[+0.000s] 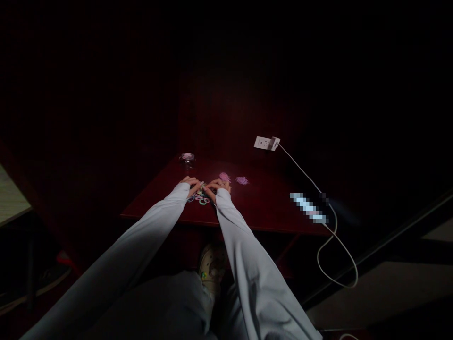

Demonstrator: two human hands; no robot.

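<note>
Both my arms, in pale grey sleeves, reach out over a dark red table. My left hand and my right hand meet above a small heap of coloured rings, fingers curled and pinched together over something small that I cannot make out. Two little piles of pink bits lie just right of my right hand. A small clear jar with pink contents stands beyond my left hand.
A white wall socket with a charger sits behind the table; its white cable runs down to a phone-like device at the right edge. My shoe shows below the table. The surroundings are very dark.
</note>
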